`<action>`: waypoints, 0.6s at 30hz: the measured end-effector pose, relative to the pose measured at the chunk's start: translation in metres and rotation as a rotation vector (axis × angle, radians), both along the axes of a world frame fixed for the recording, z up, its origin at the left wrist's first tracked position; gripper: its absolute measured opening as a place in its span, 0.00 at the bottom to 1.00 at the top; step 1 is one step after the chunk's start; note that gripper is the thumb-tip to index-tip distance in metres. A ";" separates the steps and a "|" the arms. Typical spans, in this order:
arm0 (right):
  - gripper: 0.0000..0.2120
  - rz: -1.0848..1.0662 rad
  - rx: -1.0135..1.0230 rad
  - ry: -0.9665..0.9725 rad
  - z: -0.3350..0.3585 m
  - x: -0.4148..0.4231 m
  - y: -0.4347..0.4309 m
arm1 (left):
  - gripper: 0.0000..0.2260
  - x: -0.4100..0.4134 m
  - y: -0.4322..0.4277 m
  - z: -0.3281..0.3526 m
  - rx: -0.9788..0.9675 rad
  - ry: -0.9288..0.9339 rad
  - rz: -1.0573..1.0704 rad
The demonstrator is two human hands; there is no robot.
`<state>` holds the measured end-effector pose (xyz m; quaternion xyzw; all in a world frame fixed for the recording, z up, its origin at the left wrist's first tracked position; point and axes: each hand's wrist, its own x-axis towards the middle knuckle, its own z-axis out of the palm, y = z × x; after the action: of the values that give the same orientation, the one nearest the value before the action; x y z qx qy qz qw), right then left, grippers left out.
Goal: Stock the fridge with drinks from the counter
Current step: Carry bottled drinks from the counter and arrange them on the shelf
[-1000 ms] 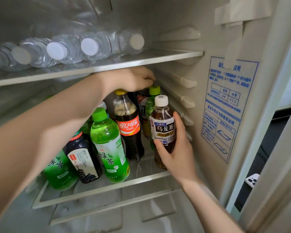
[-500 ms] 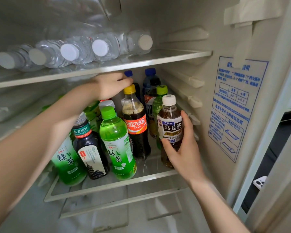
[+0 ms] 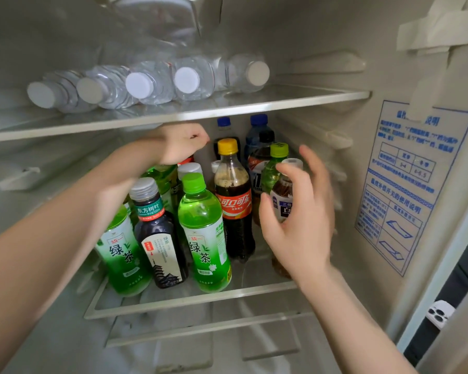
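I see the oolong tea bottle (image 3: 282, 205) upright near the shelf's (image 3: 195, 303) front right corner, just behind my nearer right hand (image 3: 297, 228), fingers spread and gripping nothing, while my left hand (image 3: 183, 143) hangs curled and empty farther back-left.

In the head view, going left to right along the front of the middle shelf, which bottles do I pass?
Left green tea bottle, dark tea bottle with grey cap, green tea bottle with green cap, cola bottle with yellow cap, brown tea bottle behind the right hand.
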<state>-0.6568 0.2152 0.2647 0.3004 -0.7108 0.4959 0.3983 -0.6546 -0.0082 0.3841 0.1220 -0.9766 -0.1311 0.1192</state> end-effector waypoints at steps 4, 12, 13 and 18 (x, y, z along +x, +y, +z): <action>0.13 -0.011 0.091 0.051 0.041 -0.007 -0.010 | 0.08 -0.004 0.002 -0.004 -0.092 -0.067 -0.101; 0.24 0.031 0.660 -0.068 0.093 -0.033 -0.038 | 0.05 -0.024 0.008 -0.002 -0.078 -0.272 -0.228; 0.23 0.046 0.714 -0.074 0.096 -0.036 -0.041 | 0.09 -0.027 0.008 -0.004 -0.094 -0.289 -0.210; 0.17 0.125 0.782 -0.155 0.099 -0.046 -0.046 | 0.19 -0.049 0.013 -0.011 -0.226 -0.337 -0.182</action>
<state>-0.7023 0.1696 0.3636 0.4337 -0.8541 0.2326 0.1684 -0.7032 0.0045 0.3727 0.0396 -0.9982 -0.0086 -0.0452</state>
